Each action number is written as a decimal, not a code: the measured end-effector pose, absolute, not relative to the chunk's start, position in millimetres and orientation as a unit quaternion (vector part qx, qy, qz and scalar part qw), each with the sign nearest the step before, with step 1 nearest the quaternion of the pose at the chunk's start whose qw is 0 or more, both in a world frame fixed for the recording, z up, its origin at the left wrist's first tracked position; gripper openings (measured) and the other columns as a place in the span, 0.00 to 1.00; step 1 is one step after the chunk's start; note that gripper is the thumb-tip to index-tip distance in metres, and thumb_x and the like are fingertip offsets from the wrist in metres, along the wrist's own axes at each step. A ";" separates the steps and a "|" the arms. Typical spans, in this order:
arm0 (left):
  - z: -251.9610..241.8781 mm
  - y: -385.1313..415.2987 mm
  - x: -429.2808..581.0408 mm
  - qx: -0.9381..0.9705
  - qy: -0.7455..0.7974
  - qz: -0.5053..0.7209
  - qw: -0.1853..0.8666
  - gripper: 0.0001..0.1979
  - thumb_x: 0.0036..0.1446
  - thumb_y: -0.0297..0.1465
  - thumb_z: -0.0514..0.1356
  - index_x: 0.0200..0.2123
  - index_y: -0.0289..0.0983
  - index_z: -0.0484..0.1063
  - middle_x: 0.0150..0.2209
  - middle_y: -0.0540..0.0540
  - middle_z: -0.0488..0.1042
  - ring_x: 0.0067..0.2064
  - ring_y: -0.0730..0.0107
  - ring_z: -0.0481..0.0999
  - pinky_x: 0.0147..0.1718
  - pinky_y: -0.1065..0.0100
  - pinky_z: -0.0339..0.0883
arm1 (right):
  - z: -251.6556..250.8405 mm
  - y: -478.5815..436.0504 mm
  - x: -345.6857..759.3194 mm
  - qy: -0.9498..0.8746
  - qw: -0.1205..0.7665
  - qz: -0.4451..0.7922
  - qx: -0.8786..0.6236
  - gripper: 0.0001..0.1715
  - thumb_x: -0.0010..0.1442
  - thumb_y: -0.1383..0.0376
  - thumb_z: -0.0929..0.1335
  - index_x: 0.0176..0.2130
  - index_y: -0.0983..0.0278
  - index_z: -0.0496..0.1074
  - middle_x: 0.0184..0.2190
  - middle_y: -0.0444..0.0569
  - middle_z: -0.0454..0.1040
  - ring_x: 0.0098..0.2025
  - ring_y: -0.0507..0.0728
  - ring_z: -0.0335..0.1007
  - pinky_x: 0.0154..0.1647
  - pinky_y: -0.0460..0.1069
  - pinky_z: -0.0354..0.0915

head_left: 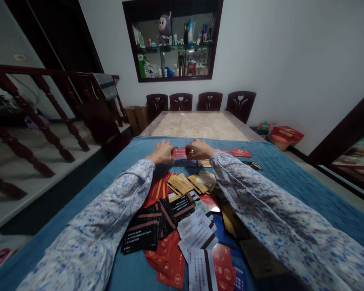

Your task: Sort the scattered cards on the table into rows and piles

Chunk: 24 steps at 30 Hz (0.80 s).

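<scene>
Both my arms, in floral sleeves, reach far forward over a blue cloth (pixel 291 178). My left hand (pixel 161 153) and my right hand (pixel 200 149) are closed on the two ends of a red card (pixel 179 152) near the cloth's far edge. Under the card lies a dark blue card (pixel 185 163), with a tan card (pixel 204 163) beside it. Between my forearms spreads a loose pile of cards (pixel 182 210) in red, black, gold, white and blue.
A red card (pixel 241 152) and a dark card (pixel 253 165) lie to the right on the cloth. Beyond is a marble tabletop (pixel 200 125) with several dark chairs (pixel 210 101). A wooden stair railing (pixel 42 109) stands left; a wall cabinet (pixel 172 40) hangs behind.
</scene>
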State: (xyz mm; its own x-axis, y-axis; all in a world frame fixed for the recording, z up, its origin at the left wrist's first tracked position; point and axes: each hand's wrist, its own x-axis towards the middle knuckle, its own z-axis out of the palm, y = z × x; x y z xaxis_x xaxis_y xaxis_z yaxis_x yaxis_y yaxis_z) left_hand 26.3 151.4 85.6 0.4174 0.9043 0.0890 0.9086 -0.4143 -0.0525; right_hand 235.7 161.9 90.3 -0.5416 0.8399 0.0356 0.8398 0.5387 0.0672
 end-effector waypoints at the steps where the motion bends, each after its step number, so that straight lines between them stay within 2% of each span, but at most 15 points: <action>1: 85.8 154.6 29.3 -0.841 -0.539 -0.025 0.045 0.15 0.57 0.35 0.66 0.47 0.37 0.80 0.54 0.36 0.76 0.61 0.41 0.67 0.57 0.51 0.63 | 89.0 165.6 237.7 0.875 0.000 0.039 0.482 0.18 0.61 0.59 0.71 0.48 0.62 0.79 0.52 0.56 0.80 0.59 0.68 0.68 0.47 0.53 0.62; 7: 83.0 173.8 42.8 -0.839 -0.542 -0.039 0.033 0.13 0.56 0.34 0.67 0.44 0.36 0.81 0.54 0.35 0.76 0.62 0.37 0.66 0.58 0.47 0.62 | 82.8 184.9 248.1 0.867 -0.002 0.050 0.496 0.18 0.60 0.59 0.70 0.49 0.60 0.80 0.51 0.56 0.80 0.58 0.69 0.69 0.50 0.55 0.64; 19: 73.5 201.6 65.8 -0.836 -0.549 -0.006 0.023 0.15 0.55 0.31 0.64 0.47 0.38 0.79 0.57 0.36 0.75 0.64 0.39 0.64 0.59 0.44 0.60 | 76.6 208.7 261.7 0.848 0.029 0.031 0.529 0.24 0.62 0.54 0.70 0.54 0.61 0.78 0.57 0.59 0.77 0.63 0.72 0.65 0.55 0.61 0.64; 24: 68.8 212.7 73.8 -0.837 -0.547 -0.007 0.017 0.15 0.55 0.30 0.64 0.47 0.38 0.80 0.57 0.35 0.75 0.64 0.36 0.64 0.59 0.41 0.60 | 72.1 215.3 265.1 0.841 0.034 0.035 0.539 0.25 0.63 0.53 0.70 0.55 0.61 0.79 0.58 0.60 0.77 0.63 0.73 0.65 0.56 0.62 0.64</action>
